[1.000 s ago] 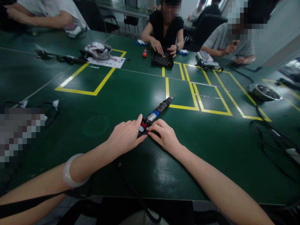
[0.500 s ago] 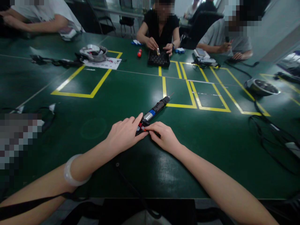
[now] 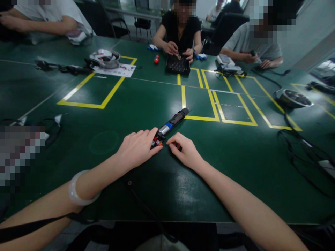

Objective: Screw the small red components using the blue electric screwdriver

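An electric screwdriver [image 3: 171, 123], black with a silver and blue band, lies on the green table [image 3: 136, 104] with its bit pointing away to the upper right. My left hand [image 3: 137, 149] rests over its near end, fingers curled against the exposed red and black parts there. My right hand [image 3: 183, 150] sits just right of that end, a small gap away, fingers bent in a pinch; whatever is between them is too small to make out. A pale bangle [image 3: 78, 190] circles my left wrist.
Yellow tape outlines [image 3: 202, 118] mark boxes on the table. Across it, a person's hands work over a black tray [image 3: 178, 66]; others sit beside them. A metal bowl [image 3: 104, 58] on paper stands far left, a round fan part [image 3: 293, 98] and black cables [image 3: 300, 157] at right.
My right hand has drawn back a little from the screwdriver's near end, which it was touching before. My left hand stays on the tool.
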Demonstrator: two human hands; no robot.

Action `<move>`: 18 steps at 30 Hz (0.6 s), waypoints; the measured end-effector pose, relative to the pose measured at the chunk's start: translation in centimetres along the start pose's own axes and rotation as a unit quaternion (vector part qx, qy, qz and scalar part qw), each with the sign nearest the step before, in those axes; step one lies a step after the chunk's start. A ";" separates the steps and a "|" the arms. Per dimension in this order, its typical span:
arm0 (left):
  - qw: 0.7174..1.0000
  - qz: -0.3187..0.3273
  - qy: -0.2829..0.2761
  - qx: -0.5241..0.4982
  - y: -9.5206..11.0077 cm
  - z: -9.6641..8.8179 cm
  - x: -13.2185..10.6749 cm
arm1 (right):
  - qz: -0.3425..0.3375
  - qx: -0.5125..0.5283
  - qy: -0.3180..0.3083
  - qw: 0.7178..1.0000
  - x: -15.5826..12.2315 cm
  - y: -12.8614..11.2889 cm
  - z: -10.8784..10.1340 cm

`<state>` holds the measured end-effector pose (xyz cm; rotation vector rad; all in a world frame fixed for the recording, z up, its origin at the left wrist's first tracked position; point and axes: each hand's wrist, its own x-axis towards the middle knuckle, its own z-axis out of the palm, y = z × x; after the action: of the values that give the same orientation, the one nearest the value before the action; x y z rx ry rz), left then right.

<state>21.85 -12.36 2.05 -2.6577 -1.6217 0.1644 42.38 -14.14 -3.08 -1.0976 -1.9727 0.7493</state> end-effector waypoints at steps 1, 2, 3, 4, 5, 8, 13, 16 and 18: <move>1.000 0.000 0.001 0.004 -0.1 0.0 0.0 | 0.000 0.001 -0.001 1.000 0.0 0.0 0.0; 1.000 -0.002 0.003 0.009 -0.2 -0.1 0.0 | 0.000 0.001 -0.001 1.000 0.0 0.0 -0.1; 1.000 -0.005 0.005 0.015 -0.4 -0.1 0.0 | 0.000 0.001 -0.002 1.000 0.0 -0.1 -0.2; 1.000 -0.009 0.007 0.021 -0.7 -0.1 0.1 | -0.001 -0.001 -0.002 1.000 0.0 -0.1 -0.2; 0.999 -0.016 0.009 0.026 -1.0 -0.1 0.2 | -0.001 -0.002 -0.002 1.000 0.0 -0.2 -0.3; 0.998 -0.041 0.011 0.036 -2.7 0.1 0.7 | 0.004 -0.007 -0.004 1.000 0.0 -0.2 -0.5; 0.993 -0.114 -0.015 0.037 -7.2 0.3 2.0 | 0.007 -0.009 -0.004 1.000 0.0 -0.1 -0.6; 0.985 -0.160 -0.056 0.029 -10.2 -0.2 2.4 | 0.008 -0.009 -0.005 1.000 -0.1 -0.1 -0.6; 0.976 -0.198 -0.082 0.027 -12.3 -0.4 2.4 | 0.008 -0.009 -0.007 1.000 -0.1 0.0 -0.6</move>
<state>12.09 -4.61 3.18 -2.2722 -2.1222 0.4159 42.88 -14.14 -2.79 -1.1243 -1.9883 0.7507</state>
